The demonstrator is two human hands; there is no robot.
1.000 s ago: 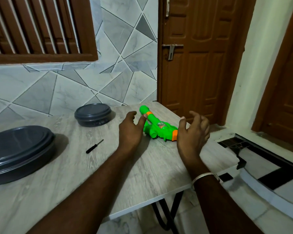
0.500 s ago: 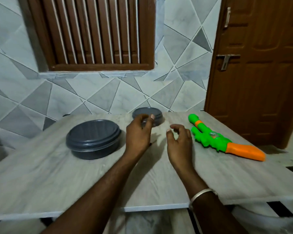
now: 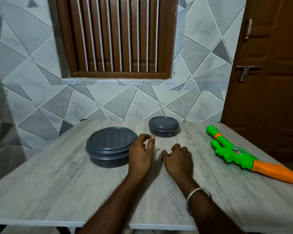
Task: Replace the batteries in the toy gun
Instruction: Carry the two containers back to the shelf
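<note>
Green and orange plastic marks the one toy gun [image 3: 233, 152], which lies flat on the right part of the grey wood-grain table [image 3: 57, 183]. Its long axis runs on a slant: the round green muzzle is at the far end, pointing away toward the tiled wall [image 3: 32, 73] and a little left, and the orange butt is at the near right, close to the table's edge. It is well apart from both hands.

Two dark grey round containers stand on the table, both lidded. The larger container [image 3: 110, 146] is left of centre, and the smaller container [image 3: 163, 126] is farther back, near the wall.

Two bare hands are over the middle of the table. The left hand [image 3: 140, 154] is just beside the larger container, fingers loosely curled, thumb apart from them — it holds nothing. The right hand [image 3: 179, 161] is knuckles up with its fingers bent down to the tabletop; a small dark thing [image 3: 162, 159] shows at its fingertips, mostly hidden, and whether the fingers pinch it cannot be told. One silver bangle [image 3: 198, 193] circles the right wrist.

One slatted brown window [image 3: 115, 36] and one brown door [image 3: 269, 81] are behind the table.
</note>
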